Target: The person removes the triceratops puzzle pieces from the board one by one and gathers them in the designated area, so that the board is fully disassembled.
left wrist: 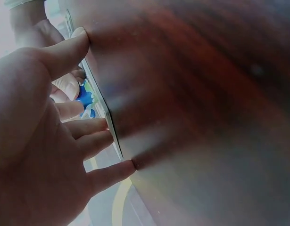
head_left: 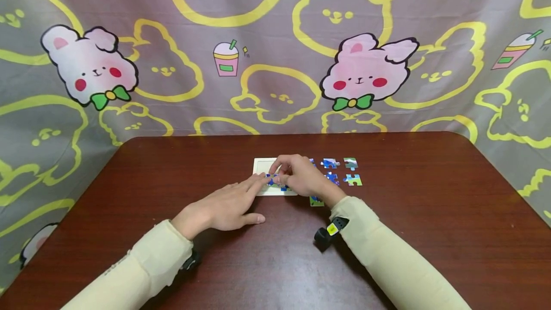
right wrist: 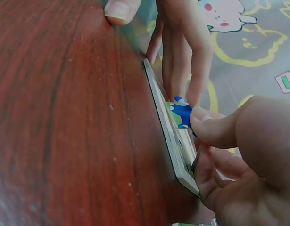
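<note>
A white puzzle tray (head_left: 260, 164) lies on the brown table. My left hand (head_left: 228, 204) rests with fairly straight fingers at the tray's left side, its thumb spread apart on the table. Over the tray, my right hand (head_left: 303, 177) pinches a blue and green jigsaw piece (right wrist: 180, 114) between thumb and fingers. That piece stands tilted up from the tray in the right wrist view. Beneath the hands in the head view, blue piece parts (head_left: 271, 180) show; the hands hide much of the tray's inside.
To the right of the tray lie several loose jigsaw pieces, among them a blue one (head_left: 330, 163), a green one (head_left: 353, 180) and one by the right wrist (head_left: 316, 202). A patterned curtain (head_left: 275, 47) hangs behind the table (head_left: 215, 152).
</note>
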